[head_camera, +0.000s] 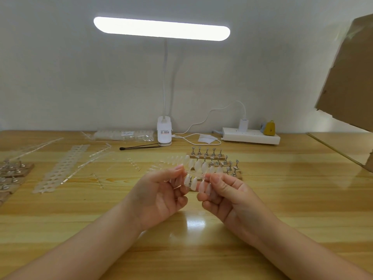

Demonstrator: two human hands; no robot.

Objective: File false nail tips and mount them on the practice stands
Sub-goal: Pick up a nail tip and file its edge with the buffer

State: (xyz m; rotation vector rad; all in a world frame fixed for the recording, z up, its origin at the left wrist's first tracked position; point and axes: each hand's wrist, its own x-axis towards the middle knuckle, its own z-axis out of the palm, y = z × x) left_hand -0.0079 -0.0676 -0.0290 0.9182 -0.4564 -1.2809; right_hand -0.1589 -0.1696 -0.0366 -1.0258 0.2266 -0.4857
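I hold a clear plastic strip of milky false nail tips (196, 168) above the table's middle, between both hands. My left hand (161, 196) pinches the strip's left part, palm up. My right hand (224, 196) pinches one nail tip (202, 186) at the strip's lower right edge. Behind the strip stand wooden bases with several small metal practice stands (210, 153). More metal stands on wooden bases (14, 174) lie at the table's left edge.
A clip lamp (164, 131) stands at the back, its lit bar overhead. A power strip (251, 136), a bag of nail tips (123, 135), a black tool (141, 147), emptied perforated strips (62, 168) and clear sprues lie around. A cardboard box (349, 75) looms right.
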